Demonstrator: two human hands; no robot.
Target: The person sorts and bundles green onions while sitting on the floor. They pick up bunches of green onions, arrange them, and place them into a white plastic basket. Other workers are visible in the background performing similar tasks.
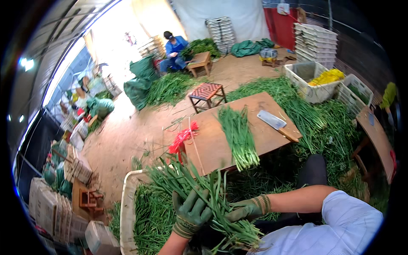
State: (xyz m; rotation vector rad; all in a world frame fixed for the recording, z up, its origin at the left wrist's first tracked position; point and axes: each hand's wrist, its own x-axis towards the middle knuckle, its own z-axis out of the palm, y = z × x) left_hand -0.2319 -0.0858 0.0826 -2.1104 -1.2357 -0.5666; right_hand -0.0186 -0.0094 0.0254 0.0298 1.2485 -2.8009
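Note:
A loose bunch of long green garlic chives [216, 204] lies across both of my gloved hands, low in the view. My left hand [193, 210], in a green-coated work glove, grips its leafy part from the left. Nearer the pale root ends, my right hand [244, 208] holds the stalks, its fingers partly hidden by leaves. Just beyond, a second bunch of chives [239, 137] rests on a low wooden table [207, 149]. A cleaver [277, 125] with a wooden handle lies to its right. Red plastic ties [183, 138] hang over the table's left corner.
A white plastic crate [127, 197] of chives stands at my left. Loose greens [318, 124] are heaped right of the table. Past it stands a woven-top stool [207, 92]. A person in blue [174, 47] sits farther back. White crates [315, 44] are stacked at upper right.

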